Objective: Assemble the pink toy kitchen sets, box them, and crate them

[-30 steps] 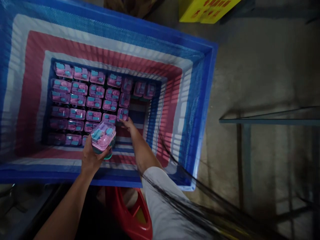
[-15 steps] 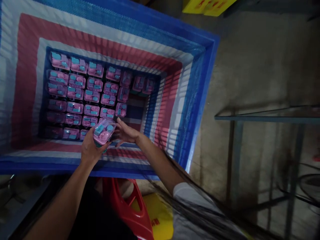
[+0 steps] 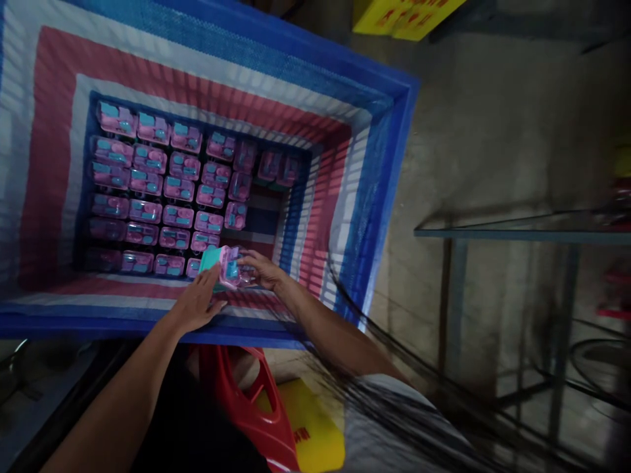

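Observation:
Low in the crate, a small plastic box (image 3: pixel 229 268) is tipped on its side, its green base facing left and its clear lid facing right. Pink and blue pieces show through the lid. My right hand (image 3: pixel 263 269) grips the lid side with bent fingers. On the other side, my left hand (image 3: pixel 197 302) has its fingers stretched out against the green base and its thumb apart. Rows of similar boxes (image 3: pixel 178 188) lie on the crate's floor, lids up, left of and beyond my hands.
The blue crate (image 3: pixel 389 190) has a striped red, white and blue woven lining (image 3: pixel 197 72). Below its near edge are a red plastic chair (image 3: pixel 246 407) and a yellow box (image 3: pixel 315 427). Another yellow box (image 3: pixel 404 16) stands beyond. A metal frame (image 3: pixel 517 233) is to the right.
The box has turned onto its side and shifted slightly right. My right hand has closed on its lid side. My left hand has loosened from around it and straightened its fingers.

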`<state>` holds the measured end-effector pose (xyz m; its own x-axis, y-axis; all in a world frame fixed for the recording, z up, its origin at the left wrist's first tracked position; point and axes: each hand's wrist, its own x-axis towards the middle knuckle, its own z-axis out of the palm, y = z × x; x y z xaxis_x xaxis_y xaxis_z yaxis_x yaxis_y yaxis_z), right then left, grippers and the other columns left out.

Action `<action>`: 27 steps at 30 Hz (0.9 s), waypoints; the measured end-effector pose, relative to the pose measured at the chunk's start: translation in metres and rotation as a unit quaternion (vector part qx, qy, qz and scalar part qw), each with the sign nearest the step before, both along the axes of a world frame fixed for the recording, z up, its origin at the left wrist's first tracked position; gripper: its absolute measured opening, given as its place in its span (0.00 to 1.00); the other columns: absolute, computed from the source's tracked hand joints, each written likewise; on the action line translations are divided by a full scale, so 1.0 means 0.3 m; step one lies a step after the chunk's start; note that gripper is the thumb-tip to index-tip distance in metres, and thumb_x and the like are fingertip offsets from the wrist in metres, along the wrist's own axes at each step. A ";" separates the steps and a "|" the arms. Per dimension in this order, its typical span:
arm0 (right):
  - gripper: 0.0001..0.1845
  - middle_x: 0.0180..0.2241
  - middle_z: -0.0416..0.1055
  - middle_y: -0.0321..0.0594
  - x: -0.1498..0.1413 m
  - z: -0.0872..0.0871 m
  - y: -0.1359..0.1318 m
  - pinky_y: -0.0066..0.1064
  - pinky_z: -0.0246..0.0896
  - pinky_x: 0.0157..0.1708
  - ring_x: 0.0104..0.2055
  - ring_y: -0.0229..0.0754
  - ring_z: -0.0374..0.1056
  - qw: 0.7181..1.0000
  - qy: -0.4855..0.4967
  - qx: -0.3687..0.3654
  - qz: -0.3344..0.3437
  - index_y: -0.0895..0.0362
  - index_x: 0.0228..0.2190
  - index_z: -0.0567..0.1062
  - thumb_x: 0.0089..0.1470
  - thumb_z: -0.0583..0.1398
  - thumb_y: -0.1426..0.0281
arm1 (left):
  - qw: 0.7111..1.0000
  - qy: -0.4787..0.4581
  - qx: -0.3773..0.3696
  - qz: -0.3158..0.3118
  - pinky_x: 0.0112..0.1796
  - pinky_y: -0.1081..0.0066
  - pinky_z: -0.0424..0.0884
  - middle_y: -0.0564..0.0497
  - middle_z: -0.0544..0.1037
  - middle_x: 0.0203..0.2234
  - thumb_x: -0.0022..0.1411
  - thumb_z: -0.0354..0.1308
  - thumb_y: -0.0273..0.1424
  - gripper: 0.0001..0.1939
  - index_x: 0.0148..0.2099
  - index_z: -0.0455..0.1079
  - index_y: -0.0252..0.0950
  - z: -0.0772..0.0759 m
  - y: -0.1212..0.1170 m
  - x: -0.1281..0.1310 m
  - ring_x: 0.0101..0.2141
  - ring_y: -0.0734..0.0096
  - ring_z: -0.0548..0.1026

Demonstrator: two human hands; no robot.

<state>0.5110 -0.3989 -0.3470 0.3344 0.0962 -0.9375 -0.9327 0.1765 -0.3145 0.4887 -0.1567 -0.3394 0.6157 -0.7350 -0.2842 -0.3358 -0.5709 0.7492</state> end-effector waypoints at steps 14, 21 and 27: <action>0.38 0.57 0.69 0.45 0.083 -0.389 -0.012 0.39 0.60 0.62 0.60 0.45 0.66 0.947 -0.074 -0.296 0.098 0.55 0.55 0.67 0.41 0.70 0.70 | 0.990 0.056 0.132 -0.003 0.56 0.50 0.71 0.36 0.79 0.52 0.66 0.55 0.34 0.21 0.59 0.71 0.35 -0.010 -0.019 -0.014 0.52 0.48 0.78; 0.44 0.64 0.60 0.53 0.087 -0.442 0.101 0.38 0.51 0.67 0.68 0.50 0.55 0.930 -0.094 -0.332 0.125 0.59 0.60 0.63 0.43 0.70 0.69 | 0.986 0.056 0.157 0.027 0.51 0.51 0.74 0.39 0.82 0.44 0.65 0.56 0.36 0.15 0.51 0.75 0.37 -0.021 -0.018 -0.034 0.44 0.49 0.80; 0.31 0.60 0.67 0.50 0.117 -0.169 0.071 0.47 0.65 0.59 0.60 0.51 0.66 0.934 -0.147 -0.276 0.170 0.58 0.59 0.68 0.58 0.67 0.60 | 0.983 0.040 0.158 0.082 0.47 0.57 0.76 0.41 0.81 0.37 0.60 0.59 0.30 0.11 0.45 0.75 0.35 0.019 -0.061 0.044 0.42 0.53 0.80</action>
